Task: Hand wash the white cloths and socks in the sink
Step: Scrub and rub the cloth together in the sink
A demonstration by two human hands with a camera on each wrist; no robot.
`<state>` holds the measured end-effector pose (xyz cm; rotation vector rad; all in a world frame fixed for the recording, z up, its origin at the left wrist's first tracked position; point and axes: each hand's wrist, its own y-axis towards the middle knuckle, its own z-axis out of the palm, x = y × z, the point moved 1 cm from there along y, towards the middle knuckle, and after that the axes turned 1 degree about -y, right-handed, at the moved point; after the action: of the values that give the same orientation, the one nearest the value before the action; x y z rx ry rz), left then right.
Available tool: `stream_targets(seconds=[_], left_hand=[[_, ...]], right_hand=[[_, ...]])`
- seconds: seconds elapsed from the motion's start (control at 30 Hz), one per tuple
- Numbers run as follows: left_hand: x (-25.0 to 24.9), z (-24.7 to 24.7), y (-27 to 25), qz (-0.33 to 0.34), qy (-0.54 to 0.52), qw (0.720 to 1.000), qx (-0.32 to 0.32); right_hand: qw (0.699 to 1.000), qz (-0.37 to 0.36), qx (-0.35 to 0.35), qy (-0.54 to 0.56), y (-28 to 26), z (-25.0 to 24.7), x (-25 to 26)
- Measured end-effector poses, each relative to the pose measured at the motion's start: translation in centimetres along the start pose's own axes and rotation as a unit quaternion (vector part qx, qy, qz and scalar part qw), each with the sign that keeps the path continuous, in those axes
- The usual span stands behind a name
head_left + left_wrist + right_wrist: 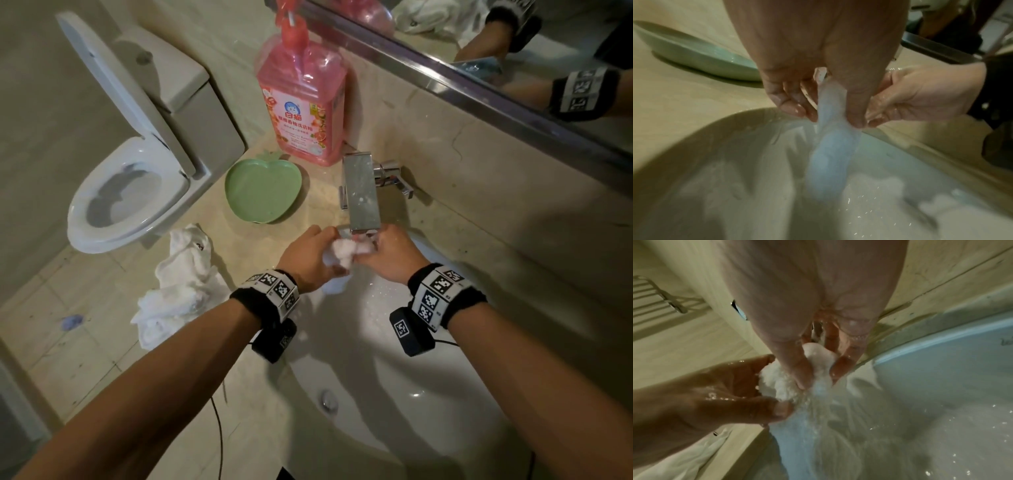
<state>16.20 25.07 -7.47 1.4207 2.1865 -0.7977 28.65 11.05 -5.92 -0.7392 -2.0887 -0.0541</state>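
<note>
Both the left hand (310, 255) and the right hand (390, 251) grasp one white cloth (344, 253) between them, just under the tap (361, 192), so water runs through it into the sink (428, 421).

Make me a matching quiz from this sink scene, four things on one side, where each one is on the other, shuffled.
Things:
1. green plate
2. pink detergent bottle
3. white cloth pile
4. wet white cloth

Places:
A. held by both hands under the faucet
B. counter edge, left of the sink
C. against the back wall, behind the plate
D. counter, left of the faucet

Pairs: 1-D, 2-C, 3-B, 4-A
</note>
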Motion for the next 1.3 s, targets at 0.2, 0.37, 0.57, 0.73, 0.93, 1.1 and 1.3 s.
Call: stream_targets(seconds=[0.2,0.37,0.57,0.73,0.93,1.1,1.3], left_hand=[[-0.1,-0.6,0.6,-0.007,-0.041,0.999,0.002],[-0.8,-0.6,1.9,-0.056,-0.053,0.996,0.040],[-2.7,0.6,3.3,-0.057,-0.111,0.990,0.060],[-3.1,0.6,4.0,-0.074,-0.133,0.988,0.018],[-1.7,-0.7,3.2,-0.120,-0.063,0.990,-0.034],[-1.2,-1.0,2.1,-0.174,-0.204,0.963,0.003],[-2.7,-0.9,1.1,-0.145,-0.307,0.938,0.066]], right_hand=[[0.992,0.019,0.022,-0.121,0.5,0.1,-1.0],[0.994,0.067,0.003,-0.083,0.4,-0.6,-1.3],[0.991,0.117,-0.011,-0.060,-0.4,-1.1,-2.9],[0.984,0.163,0.065,-0.043,-0.5,-1.8,-4.7],[0.987,0.163,0.011,0.010,0.2,-1.1,-3.8],[0.982,0.135,0.032,0.126,1.2,1.5,-1.5],[0.977,0.123,0.028,0.175,2.1,2.5,-0.4]])
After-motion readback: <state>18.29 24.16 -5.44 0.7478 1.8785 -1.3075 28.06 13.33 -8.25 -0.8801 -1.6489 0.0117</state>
